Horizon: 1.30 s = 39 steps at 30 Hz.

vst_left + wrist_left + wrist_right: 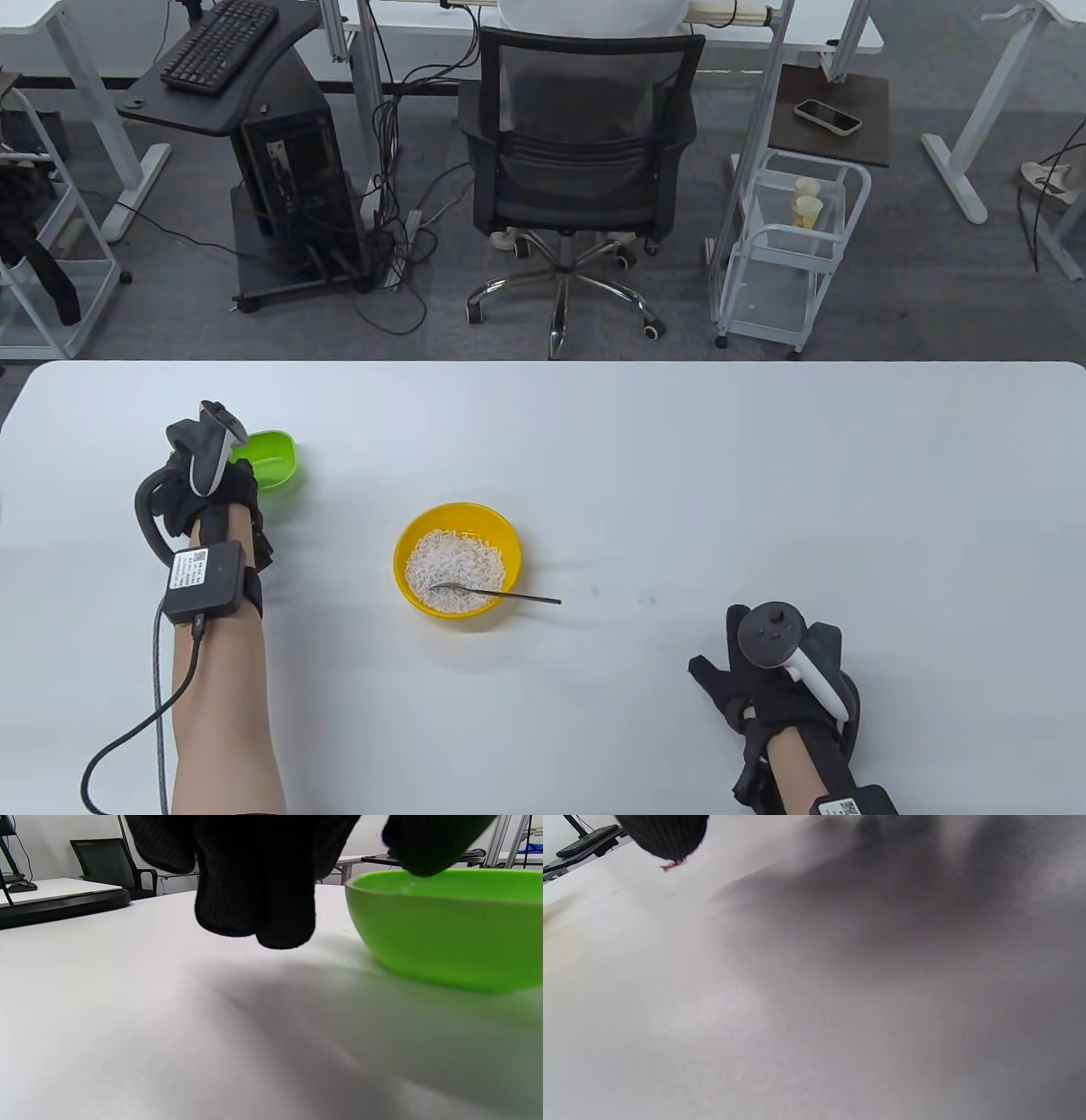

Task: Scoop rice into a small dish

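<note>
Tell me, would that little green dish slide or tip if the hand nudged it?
The green dish looks like thin, smooth plastic on a smooth white table, so it would probably slide easily. It appears empty, so it is likely light. Its walls curve in toward a narrower base, so a push at the rim, where the left hand is, might tilt it.

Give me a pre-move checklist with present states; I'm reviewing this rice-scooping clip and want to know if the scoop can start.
1. Rice in yellow bowl: ok.
2. Spoon reachable, its bowl end in the rice, handle over the rim toward the right: ok.
3. Right hand on the spoon: not ok, it rests flat on the table, apart from the spoon.
4. Green dish upright: ok.
5. Left hand gripping the dish: cannot tell; one finger sits at its rim.
6. Dish beside the yellow bowl: not ok, a gap separates them.
</note>
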Each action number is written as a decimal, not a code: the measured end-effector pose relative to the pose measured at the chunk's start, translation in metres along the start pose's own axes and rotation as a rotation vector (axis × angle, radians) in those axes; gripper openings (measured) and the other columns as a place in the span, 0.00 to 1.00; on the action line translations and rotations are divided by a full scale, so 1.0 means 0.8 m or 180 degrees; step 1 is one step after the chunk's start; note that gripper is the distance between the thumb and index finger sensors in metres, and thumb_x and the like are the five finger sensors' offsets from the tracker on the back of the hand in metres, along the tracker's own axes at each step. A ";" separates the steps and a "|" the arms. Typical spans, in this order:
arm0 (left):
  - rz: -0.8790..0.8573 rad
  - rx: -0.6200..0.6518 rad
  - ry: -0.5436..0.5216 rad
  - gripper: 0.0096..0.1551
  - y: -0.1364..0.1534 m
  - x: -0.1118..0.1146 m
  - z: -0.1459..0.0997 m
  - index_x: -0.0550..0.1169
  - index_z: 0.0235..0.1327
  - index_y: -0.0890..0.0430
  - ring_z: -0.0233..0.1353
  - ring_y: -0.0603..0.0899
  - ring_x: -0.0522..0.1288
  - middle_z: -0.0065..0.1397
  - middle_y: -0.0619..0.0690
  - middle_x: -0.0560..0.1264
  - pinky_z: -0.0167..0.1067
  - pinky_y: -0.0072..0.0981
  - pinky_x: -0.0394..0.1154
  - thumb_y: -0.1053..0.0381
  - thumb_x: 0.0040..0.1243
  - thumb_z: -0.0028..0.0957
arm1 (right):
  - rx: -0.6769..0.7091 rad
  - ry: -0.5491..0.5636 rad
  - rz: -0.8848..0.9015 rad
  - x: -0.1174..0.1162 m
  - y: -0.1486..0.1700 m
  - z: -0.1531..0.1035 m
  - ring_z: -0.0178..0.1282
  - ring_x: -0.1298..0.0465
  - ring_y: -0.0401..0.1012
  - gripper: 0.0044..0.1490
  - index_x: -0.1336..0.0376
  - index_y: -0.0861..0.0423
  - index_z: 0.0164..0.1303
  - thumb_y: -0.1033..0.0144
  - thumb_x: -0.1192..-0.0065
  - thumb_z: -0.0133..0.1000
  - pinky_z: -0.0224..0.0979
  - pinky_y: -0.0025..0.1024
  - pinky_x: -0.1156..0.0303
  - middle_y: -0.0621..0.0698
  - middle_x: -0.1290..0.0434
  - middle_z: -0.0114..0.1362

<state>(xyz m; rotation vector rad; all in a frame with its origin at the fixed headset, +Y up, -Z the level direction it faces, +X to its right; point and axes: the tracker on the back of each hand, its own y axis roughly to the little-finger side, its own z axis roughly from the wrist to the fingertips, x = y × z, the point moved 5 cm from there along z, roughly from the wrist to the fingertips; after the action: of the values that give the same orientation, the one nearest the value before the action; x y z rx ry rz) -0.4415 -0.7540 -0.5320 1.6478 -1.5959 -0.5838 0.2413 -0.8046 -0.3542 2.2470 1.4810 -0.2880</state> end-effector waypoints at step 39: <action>-0.0027 0.2363 0.0176 0.25 -0.023 0.022 -0.403 0.78 0.64 0.51 0.48 0.49 0.88 0.44 0.41 0.91 0.69 0.50 0.73 0.46 0.61 0.55 | 0.0308 0.0246 -0.0151 0.015 -0.029 -0.021 0.79 0.74 0.70 0.54 0.73 0.55 0.83 0.42 0.52 0.64 0.67 0.79 0.73 0.67 0.75 0.85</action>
<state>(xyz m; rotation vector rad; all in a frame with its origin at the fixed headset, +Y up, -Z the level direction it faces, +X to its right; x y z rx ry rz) -0.1805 -0.7073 -0.3463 2.1632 -1.8884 0.0855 0.2239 -0.7796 -0.3497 2.3248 1.5936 -0.2964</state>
